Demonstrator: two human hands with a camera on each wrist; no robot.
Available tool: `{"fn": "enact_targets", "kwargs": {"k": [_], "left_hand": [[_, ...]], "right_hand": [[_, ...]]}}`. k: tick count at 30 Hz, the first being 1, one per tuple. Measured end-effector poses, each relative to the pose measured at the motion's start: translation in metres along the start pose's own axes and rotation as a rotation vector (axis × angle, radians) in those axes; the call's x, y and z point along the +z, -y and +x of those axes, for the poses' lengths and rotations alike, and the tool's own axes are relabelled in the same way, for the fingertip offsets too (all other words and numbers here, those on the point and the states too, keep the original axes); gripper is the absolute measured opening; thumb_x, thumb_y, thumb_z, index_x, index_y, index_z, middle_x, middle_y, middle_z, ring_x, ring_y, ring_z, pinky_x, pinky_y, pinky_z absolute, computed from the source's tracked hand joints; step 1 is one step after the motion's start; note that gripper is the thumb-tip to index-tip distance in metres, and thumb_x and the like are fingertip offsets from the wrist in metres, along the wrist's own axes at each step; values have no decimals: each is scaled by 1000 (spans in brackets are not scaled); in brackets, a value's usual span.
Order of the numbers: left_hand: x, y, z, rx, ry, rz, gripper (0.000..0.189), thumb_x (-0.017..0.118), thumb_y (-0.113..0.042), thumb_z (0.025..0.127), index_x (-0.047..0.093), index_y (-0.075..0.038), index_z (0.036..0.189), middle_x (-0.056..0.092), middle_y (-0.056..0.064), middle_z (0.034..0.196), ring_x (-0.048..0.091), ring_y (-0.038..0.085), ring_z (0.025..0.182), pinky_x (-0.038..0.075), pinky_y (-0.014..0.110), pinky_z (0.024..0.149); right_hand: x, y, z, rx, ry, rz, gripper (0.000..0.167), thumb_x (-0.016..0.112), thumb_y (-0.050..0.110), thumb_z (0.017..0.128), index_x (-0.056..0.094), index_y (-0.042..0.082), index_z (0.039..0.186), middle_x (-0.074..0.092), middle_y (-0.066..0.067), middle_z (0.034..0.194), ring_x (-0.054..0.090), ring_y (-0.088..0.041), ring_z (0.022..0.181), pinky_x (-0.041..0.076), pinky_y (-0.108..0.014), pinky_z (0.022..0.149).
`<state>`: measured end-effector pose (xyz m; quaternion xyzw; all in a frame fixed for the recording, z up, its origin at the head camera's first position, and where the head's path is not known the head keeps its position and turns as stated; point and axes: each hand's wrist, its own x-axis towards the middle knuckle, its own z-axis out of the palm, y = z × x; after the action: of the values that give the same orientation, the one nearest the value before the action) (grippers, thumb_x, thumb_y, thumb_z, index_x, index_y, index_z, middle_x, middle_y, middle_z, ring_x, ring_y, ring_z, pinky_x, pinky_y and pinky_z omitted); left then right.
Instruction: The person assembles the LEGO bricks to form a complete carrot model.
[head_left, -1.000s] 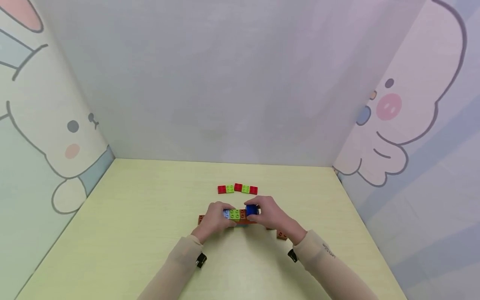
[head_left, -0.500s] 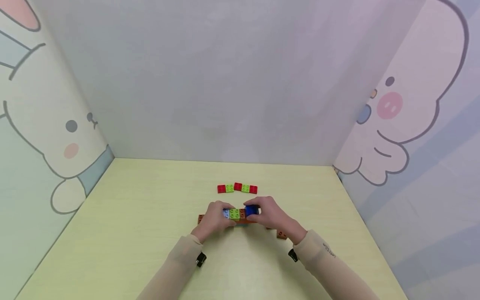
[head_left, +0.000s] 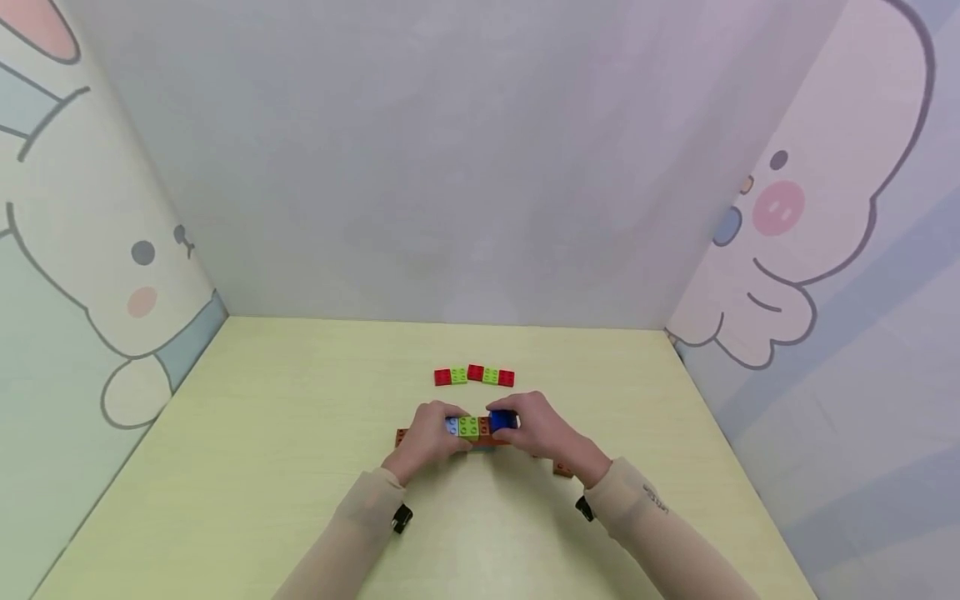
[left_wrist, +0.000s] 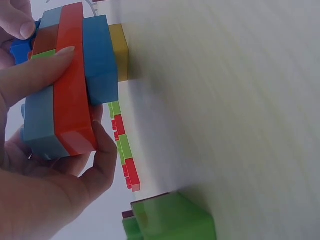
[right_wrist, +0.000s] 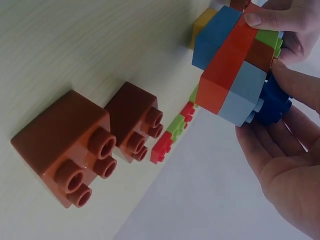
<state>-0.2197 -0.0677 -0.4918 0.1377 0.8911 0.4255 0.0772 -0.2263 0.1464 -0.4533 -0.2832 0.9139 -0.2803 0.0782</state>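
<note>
At the table's middle, my left hand [head_left: 431, 437] grips a built stack of toy bricks, thumb on the side of its long red brick [left_wrist: 75, 105]. Below that brick sit a blue brick [left_wrist: 101, 62] and a yellow brick [left_wrist: 120, 52]. On top runs a row: a light blue brick [left_wrist: 40, 115], a lime green brick [head_left: 468, 427], a brown brick [right_wrist: 261, 54] and another light blue brick [right_wrist: 244, 92]. My right hand [head_left: 542, 427] pinches a dark blue brick [right_wrist: 272, 102] at the row's right end, against the studded top.
Behind the hands lies a row of red and lime bricks [head_left: 476, 372]. Two brown bricks stand to the right, one nearer [right_wrist: 70, 142] and one farther [right_wrist: 132, 112]. A green brick [left_wrist: 175, 217] stands near the left hand. Walls border the pale table [head_left: 225, 467].
Both hands keep their hold on the stack and the dark blue brick, almost still. The head view has shifted very slightly.
</note>
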Motion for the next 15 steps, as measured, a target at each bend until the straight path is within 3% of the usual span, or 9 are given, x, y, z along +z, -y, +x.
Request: {"fn": "enact_targets", "kwargs": {"k": [15], "left_hand": [[0,0,1,9,-2,-5,33,86,-14,70,74,-8,101,65,1,95,56,19,84,49,36,74]], "right_hand": [[-2,3,3,-39,36,-90,40,75,18,84,66,5,121,66,-2,109,57,-14,92,49,-29,79]]}}
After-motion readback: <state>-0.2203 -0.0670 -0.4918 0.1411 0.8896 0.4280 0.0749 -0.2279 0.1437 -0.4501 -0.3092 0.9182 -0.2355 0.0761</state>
